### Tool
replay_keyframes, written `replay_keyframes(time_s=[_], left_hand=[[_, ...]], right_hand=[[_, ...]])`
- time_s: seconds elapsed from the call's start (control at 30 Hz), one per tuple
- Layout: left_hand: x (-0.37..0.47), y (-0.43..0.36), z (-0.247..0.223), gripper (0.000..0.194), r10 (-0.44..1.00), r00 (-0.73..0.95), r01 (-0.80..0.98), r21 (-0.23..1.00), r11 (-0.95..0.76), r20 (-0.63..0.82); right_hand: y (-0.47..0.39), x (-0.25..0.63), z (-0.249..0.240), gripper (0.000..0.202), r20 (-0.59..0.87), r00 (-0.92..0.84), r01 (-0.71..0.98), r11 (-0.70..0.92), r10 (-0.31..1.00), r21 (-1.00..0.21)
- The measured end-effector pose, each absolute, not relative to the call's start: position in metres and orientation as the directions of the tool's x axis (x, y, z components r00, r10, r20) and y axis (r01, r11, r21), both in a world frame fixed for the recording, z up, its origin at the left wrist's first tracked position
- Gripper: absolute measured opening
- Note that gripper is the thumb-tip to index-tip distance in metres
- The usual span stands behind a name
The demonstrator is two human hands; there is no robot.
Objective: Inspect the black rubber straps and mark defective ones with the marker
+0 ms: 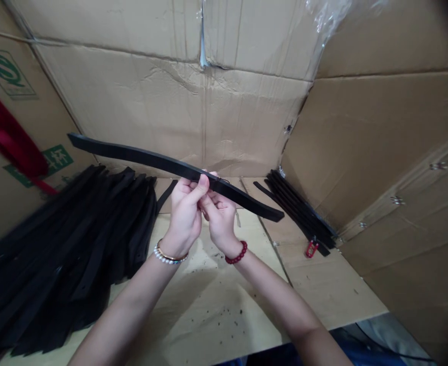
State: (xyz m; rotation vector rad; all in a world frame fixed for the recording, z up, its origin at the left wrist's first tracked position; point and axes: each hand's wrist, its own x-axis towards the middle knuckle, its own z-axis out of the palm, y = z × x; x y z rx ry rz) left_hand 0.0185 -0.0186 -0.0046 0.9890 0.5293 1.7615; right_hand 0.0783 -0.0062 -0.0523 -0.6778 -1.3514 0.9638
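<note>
currently held: one black strip (172, 168), above the table (193, 315)
left hand (184, 212): fingers clamped on the strip
right hand (222, 218): close beside, finger grip partly hidden, impossible to tell
piles: two, large left pile (67, 254), smaller right pile (302, 211)
small red item (311, 248): one

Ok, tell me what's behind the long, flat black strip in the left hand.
Behind the strip, a creased brown cardboard wall shows; behind its right end, a flat cardboard surface. Whatever the strip covers cannot be seen.
</note>
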Motion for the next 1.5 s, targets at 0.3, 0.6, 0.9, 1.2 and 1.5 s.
replay_keyframes(time_s=[0.3, 0.6, 0.9, 1.2, 1.5], left_hand=[[0.002, 0.0, -0.008, 0.024, 0.832, -0.367, -0.311, 0.787, -0.532, 0.417], [0.008, -0.007, -0.01, 0.031, 0.844, -0.232, -0.178, 0.832, -0.526, 0.484], [-0.004, -0.021, 0.008, 0.035, 0.914, -0.04, -0.096, 0.909, -0.405, 0.403], [-0.018, -0.023, 0.02, 0.031, 0.92, 0.071, -0.145, 0.916, -0.374, 0.386], [-0.022, -0.017, 0.013, 0.027, 0.884, 0.172, -0.35, 0.866, -0.357, 0.434]], right_hand=[[-0.027, 0.108, -0.026, 0.033, 0.773, -0.232, 0.635, 0.694, 0.59, -0.339], [-0.036, 0.146, 0.004, 0.028, 0.783, -0.466, 0.789, 0.595, 0.411, 0.157], [-0.02, 0.171, 0.011, 0.031, 0.82, -0.403, 0.735, 0.677, 0.407, 0.025], [-0.011, 0.167, 0.012, 0.025, 0.666, -0.268, 0.256, 0.718, 0.696, -0.648], [-0.008, 0.155, 0.005, 0.031, 0.409, -0.491, -0.211, 0.35, 0.769, -0.913]])
